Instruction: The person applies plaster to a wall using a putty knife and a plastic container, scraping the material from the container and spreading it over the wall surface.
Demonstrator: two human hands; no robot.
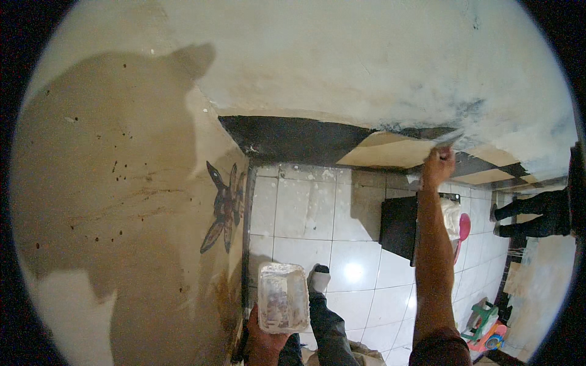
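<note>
My right hand [439, 165] reaches out to the wall, its fingers closed round a putty knife [450, 138]. The thin blade lies close to the wall, where a black-and-beige checkered band [299, 138] meets pale plaster [342, 76]. Grey, dark smudges surround the blade. Low in front of me, my left hand [264, 340] grips a clear rectangular plastic tub [284, 305] from below. Whitish residue coats the tub's inside, and most of the left fingers are hidden under it.
A black box-like object [398, 227] stands on the white tiled floor [302, 210], with a pink ladle-shaped thing [464, 227] beside it. Another person's legs [531, 215] show at the right. A green plastic stool [481, 320] is at lower right. A stained wall [110, 183] rises at left.
</note>
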